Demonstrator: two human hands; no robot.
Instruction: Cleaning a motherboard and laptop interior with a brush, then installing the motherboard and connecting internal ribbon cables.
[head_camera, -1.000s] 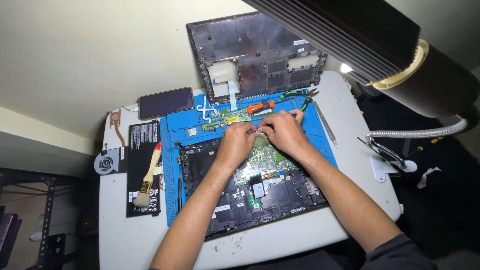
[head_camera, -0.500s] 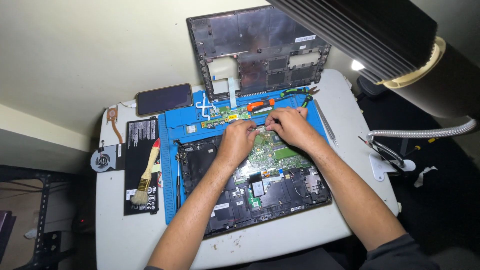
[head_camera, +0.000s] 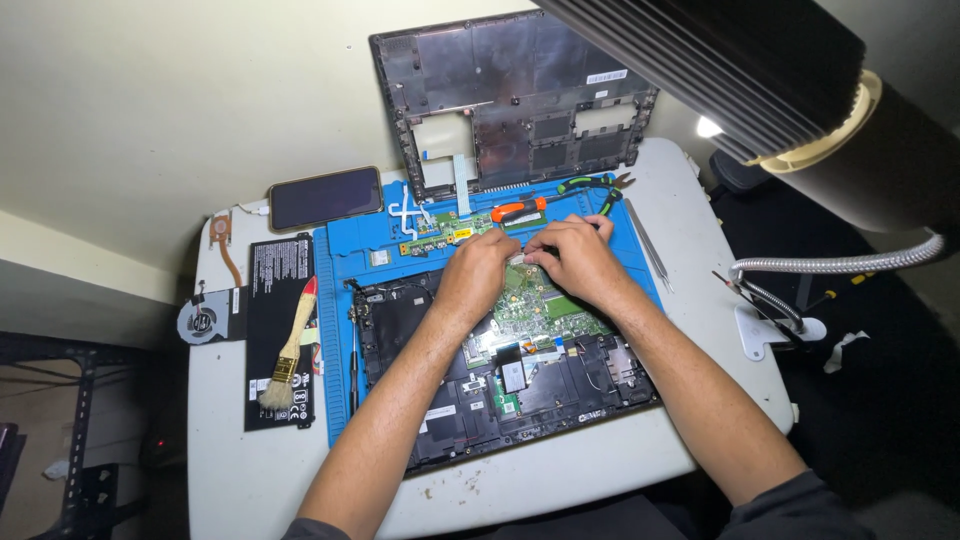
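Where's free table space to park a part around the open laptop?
Free: bare white table along the near edge, below the opened black laptop chassis; also the near-left corner under the flat black battery pack. Crowded: the blue work mat's far strip, where left hand and right hand work.

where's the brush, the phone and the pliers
brush (head_camera: 291, 345), head view, on its wooden handle
phone (head_camera: 325, 197), head view, middle of its dark screen
pliers (head_camera: 590, 185), head view, on the green handles
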